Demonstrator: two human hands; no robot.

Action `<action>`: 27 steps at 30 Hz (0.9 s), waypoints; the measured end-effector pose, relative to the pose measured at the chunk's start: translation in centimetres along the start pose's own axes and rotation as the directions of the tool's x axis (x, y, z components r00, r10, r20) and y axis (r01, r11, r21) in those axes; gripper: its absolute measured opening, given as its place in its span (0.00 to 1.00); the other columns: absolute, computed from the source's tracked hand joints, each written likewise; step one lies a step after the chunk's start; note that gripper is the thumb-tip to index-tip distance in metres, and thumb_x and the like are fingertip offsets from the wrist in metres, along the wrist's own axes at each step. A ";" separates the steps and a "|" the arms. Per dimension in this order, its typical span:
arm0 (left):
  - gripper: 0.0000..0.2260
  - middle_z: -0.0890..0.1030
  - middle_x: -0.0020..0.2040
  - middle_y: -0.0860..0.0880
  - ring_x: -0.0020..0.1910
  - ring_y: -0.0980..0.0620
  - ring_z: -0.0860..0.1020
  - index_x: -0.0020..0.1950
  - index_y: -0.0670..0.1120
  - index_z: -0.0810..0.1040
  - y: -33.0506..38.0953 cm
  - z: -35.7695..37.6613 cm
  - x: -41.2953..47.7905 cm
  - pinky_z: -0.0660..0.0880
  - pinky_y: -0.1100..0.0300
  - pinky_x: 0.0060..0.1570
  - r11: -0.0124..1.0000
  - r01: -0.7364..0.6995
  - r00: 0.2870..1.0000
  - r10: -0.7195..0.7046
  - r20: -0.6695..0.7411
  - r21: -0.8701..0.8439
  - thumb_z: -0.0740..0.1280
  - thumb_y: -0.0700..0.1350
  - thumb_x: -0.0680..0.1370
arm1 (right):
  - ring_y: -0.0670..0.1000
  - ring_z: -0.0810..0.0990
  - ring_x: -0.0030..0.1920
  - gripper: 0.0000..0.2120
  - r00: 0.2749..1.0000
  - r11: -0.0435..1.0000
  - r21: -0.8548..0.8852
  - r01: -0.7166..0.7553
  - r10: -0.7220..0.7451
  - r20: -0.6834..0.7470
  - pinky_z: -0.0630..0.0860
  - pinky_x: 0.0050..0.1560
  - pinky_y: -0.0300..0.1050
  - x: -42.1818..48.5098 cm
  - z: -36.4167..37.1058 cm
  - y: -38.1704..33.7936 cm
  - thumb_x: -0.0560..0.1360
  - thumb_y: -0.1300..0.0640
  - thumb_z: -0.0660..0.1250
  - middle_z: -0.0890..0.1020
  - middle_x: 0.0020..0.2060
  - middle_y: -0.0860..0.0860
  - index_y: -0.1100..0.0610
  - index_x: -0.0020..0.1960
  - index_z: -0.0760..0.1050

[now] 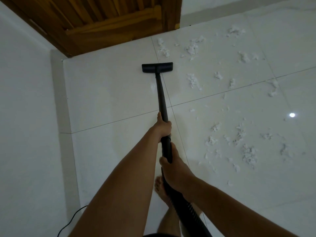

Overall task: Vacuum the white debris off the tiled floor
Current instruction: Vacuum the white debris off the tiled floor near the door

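Left hand point(163, 128) wrapped around black wand point(161, 96), right hand point(176, 170) clenched lower near hose point(188, 212). Nozzle point(157, 67) flat on floor point(109, 100), near door point(109, 23). Best swept right of nozzle, into white debris point(193, 48), keeping head flat.

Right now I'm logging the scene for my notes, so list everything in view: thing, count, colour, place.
Vacuum floor head: one, black, flat on the tile near the door.
Vacuum wand: one, black, running from the head back to the hands.
Ribbed hose: one, black, trailing from the wand toward the bottom edge.
White debris: many fluffy clumps, scattered over the tiles right of the wand; one small bit just left of it.
Tiled floor: white, glossy, dark grout lines.
Door: one, brown wood, top left.
Wall: white, left side.
Cable: one, dark, bottom left by the wall.
Bare foot: one, under the hose.
Left hand: grip on the wand, farther forward.
Right hand: grip on the wand's rear end.
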State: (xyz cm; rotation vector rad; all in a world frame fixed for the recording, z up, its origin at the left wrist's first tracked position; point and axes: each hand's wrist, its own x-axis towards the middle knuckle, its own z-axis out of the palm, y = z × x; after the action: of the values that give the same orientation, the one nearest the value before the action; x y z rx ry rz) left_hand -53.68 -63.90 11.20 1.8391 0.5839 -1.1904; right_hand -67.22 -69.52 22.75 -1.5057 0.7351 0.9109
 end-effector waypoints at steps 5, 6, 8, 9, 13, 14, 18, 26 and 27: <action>0.33 0.78 0.48 0.40 0.40 0.48 0.78 0.80 0.61 0.37 0.2 0.8 -0.3 0.81 0.49 0.49 1.000 -0.008 1.000 0.008 -0.005 0.001 0.56 0.48 0.84 | 0.43 0.74 0.20 0.29 1.000 1.000 0.001 -0.007 0.007 0.007 0.72 0.22 0.36 -0.1 -0.8 0.3 0.85 0.53 0.55 0.77 0.38 0.56 0.34 0.80 0.46; 0.33 0.78 0.49 0.40 0.39 0.48 0.78 0.80 0.61 0.37 0.3 1.1 -0.6 0.81 0.50 0.48 1.000 -0.005 1.000 0.005 -0.006 0.000 0.56 0.48 0.84 | 0.44 0.74 0.21 0.29 1.000 1.000 0.013 -0.011 0.011 0.013 0.73 0.23 0.37 -0.3 -1.2 0.4 0.85 0.53 0.55 0.77 0.38 0.56 0.33 0.79 0.47; 0.33 0.77 0.50 0.40 0.39 0.49 0.78 0.81 0.60 0.37 0.6 1.7 -1.4 0.81 0.52 0.44 1.000 -0.001 1.000 0.001 -0.010 -0.002 0.56 0.47 0.85 | 0.45 0.75 0.22 0.29 1.000 1.000 0.021 -0.009 0.009 0.029 0.73 0.23 0.38 -1.1 -1.9 0.4 0.85 0.54 0.55 0.77 0.38 0.56 0.33 0.79 0.47; 0.33 0.77 0.50 0.40 0.39 0.49 0.77 0.81 0.60 0.37 0.7 2.0 -1.9 0.80 0.53 0.42 1.000 0.002 1.000 -0.002 -0.009 -0.006 0.56 0.47 0.85 | 0.45 0.75 0.22 0.29 0.999 1.000 0.014 -0.009 0.008 0.033 0.73 0.23 0.37 -1.7 -2.4 0.5 0.86 0.54 0.55 0.77 0.38 0.56 0.34 0.79 0.47; 0.33 0.78 0.52 0.39 0.40 0.49 0.78 0.81 0.60 0.37 1.4 3.7 -3.4 0.78 0.54 0.38 1.000 0.022 1.000 -0.022 -0.014 -0.010 0.56 0.48 0.85 | 0.47 0.76 0.26 0.28 0.999 1.000 -0.006 -0.013 0.013 0.038 0.74 0.24 0.38 -2.8 -4.2 0.8 0.85 0.54 0.56 0.78 0.38 0.56 0.35 0.80 0.49; 0.33 0.78 0.54 0.39 0.41 0.49 0.78 0.81 0.60 0.37 1.5 4.2 -3.4 0.78 0.54 0.38 1.000 0.024 1.000 -0.024 -0.017 -0.006 0.56 0.48 0.84 | 0.47 0.77 0.27 0.28 0.999 1.000 -0.013 -0.014 0.014 0.040 0.74 0.24 0.38 -2.9 -4.6 1.0 0.85 0.54 0.56 0.78 0.38 0.56 0.35 0.79 0.49; 0.33 0.79 0.55 0.39 0.42 0.48 0.78 0.81 0.60 0.36 1.3 5.3 -2.9 0.78 0.53 0.42 1.000 0.021 0.999 -0.021 -0.029 -0.005 0.56 0.47 0.85 | 0.48 0.76 0.25 0.28 0.999 1.000 -0.026 -0.003 0.004 0.048 0.74 0.24 0.39 -3.0 -5.7 1.6 0.85 0.54 0.56 0.77 0.37 0.56 0.34 0.79 0.49; 0.34 0.77 0.64 0.35 0.38 0.49 0.77 0.80 0.60 0.35 3.9 3.7 -1.5 0.79 0.53 0.41 1.000 0.010 1.000 -0.010 -0.009 -0.010 0.56 0.46 0.84 | 0.47 0.76 0.24 0.28 0.999 1.000 0.003 -0.002 0.002 0.036 0.75 0.25 0.39 -1.4 -6.1 -0.8 0.85 0.54 0.56 0.79 0.39 0.58 0.34 0.79 0.50; 0.33 0.78 0.64 0.35 0.38 0.49 0.77 0.80 0.59 0.35 4.4 3.4 -1.3 0.78 0.55 0.38 1.000 0.014 1.000 -0.014 -0.009 -0.005 0.55 0.46 0.85 | 0.47 0.76 0.23 0.28 0.999 1.000 0.014 -0.005 0.004 0.036 0.74 0.25 0.39 -1.0 -6.1 -1.4 0.85 0.54 0.56 0.79 0.39 0.58 0.34 0.79 0.50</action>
State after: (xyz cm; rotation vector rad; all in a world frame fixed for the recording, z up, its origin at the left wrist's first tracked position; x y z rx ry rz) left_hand -52.62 -69.07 13.46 1.8404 0.6053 -1.1891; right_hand -65.73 -75.45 24.49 -1.4719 0.7174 0.9320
